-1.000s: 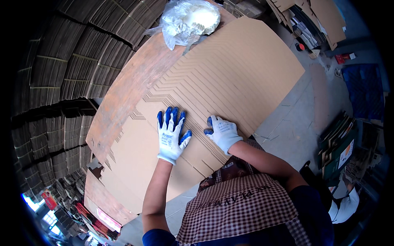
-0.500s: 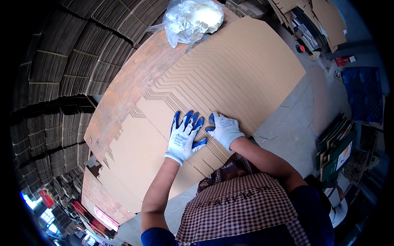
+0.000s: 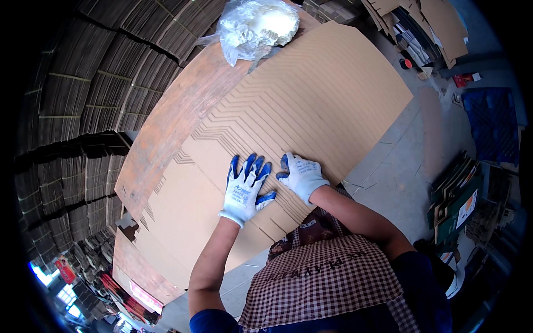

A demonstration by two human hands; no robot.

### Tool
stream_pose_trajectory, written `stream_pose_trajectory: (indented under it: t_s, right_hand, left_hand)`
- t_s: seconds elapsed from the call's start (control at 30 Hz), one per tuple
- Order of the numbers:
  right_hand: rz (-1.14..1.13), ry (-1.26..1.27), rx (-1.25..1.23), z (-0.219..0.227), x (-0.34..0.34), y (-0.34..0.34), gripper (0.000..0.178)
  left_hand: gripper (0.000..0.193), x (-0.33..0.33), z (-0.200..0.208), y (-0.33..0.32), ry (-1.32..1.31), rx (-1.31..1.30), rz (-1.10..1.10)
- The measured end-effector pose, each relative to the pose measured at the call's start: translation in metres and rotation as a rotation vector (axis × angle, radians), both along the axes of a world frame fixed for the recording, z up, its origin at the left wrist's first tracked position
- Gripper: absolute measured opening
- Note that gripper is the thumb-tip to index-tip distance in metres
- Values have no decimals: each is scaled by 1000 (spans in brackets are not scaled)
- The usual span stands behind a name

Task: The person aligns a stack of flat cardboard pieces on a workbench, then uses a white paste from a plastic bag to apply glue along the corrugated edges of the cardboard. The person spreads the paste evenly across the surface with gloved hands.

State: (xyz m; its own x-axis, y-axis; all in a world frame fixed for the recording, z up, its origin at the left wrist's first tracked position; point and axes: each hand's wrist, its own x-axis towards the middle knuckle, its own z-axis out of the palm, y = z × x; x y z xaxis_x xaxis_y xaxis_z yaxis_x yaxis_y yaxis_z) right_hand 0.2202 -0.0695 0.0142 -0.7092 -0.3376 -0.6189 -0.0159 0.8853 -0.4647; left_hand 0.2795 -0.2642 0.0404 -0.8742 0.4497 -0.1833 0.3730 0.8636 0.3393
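A fanned stack of brown cardboard sheets (image 3: 333,83) covers most of the table, its stepped edges running diagonally. My left hand (image 3: 244,186), in a white glove with blue-coated fingers, lies on the cardboard with fingers spread. To its right, my right hand (image 3: 301,175) wears a matching glove. Its fingers are curled down against the layered edges, with thumb and forefinger toward the left hand. What may be between those fingers is hidden. Narrow slots show in the cardboard close to my apron (image 3: 327,272).
The wooden table (image 3: 161,130) shows along the stack's left side. A clear plastic bag with whitish contents (image 3: 258,30) sits at its far end. Bundled cardboard (image 3: 66,83) is piled high on the left. A blue pallet (image 3: 491,125) and green folded cartons (image 3: 455,200) stand on the right.
My left hand has shifted slightly left and down across the cardboard, still spread. The right hand is almost where it was. The view has moved a little.
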Motion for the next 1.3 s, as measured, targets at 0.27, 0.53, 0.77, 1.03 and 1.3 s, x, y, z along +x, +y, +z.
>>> stream_pose_trajectory:
  t_s: [0.27,0.53,0.77,1.03,1.3]
  right_hand:
    - [12,-18,-1,10,-5,-1,41]
    - [-117,101,-100,13,26,44,37]
    - [-1256,348,-506,-42,38,171,51]
    - [-1566,-459,-1173,-95,14,209,57]
    - [-1553,-712,-1340,-100,14,214,45]
  left_hand:
    - [73,2,-2,-2,4,28,8]
    - [73,-14,-3,11,105,40,27]
    - [75,-19,-8,20,119,44,79]
    - [75,-24,-8,18,106,15,56]
    - [78,-25,-7,17,63,-25,59]
